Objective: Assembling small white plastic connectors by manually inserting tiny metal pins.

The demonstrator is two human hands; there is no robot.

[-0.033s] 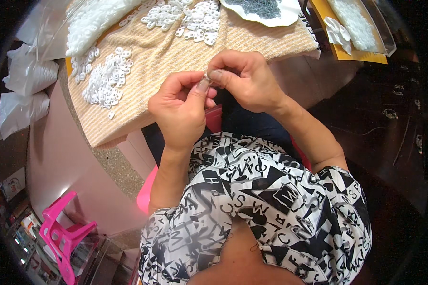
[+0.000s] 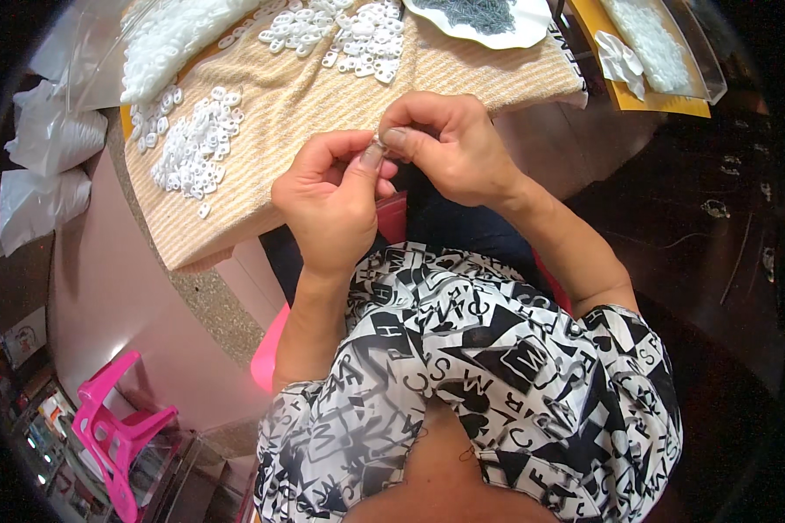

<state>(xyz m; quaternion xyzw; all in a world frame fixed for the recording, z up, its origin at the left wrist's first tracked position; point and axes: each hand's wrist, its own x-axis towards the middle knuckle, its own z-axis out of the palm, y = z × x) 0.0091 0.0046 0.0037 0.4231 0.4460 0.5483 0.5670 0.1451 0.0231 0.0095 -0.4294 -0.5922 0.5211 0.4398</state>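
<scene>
My left hand (image 2: pixel 331 200) and my right hand (image 2: pixel 449 144) meet at the near edge of a table covered with a beige cloth (image 2: pixel 323 105). The fingertips of both hands pinch one small pale piece (image 2: pixel 379 139), mostly hidden by the thumbs. Heaps of small white plastic rings (image 2: pixel 192 148) lie on the cloth left of my hands, and another heap of white rings (image 2: pixel 340 30) lies farther back. A white plate (image 2: pixel 532 26) holding dark grey bits sits at the far edge.
A clear bag of white pieces (image 2: pixel 174 35) lies at the table's back left. White sacks (image 2: pixel 52 139) are stacked to the left. At the right, a yellow tray (image 2: pixel 645 100) carries a clear box of white parts. A pink stool (image 2: pixel 113 436) stands on the floor at lower left.
</scene>
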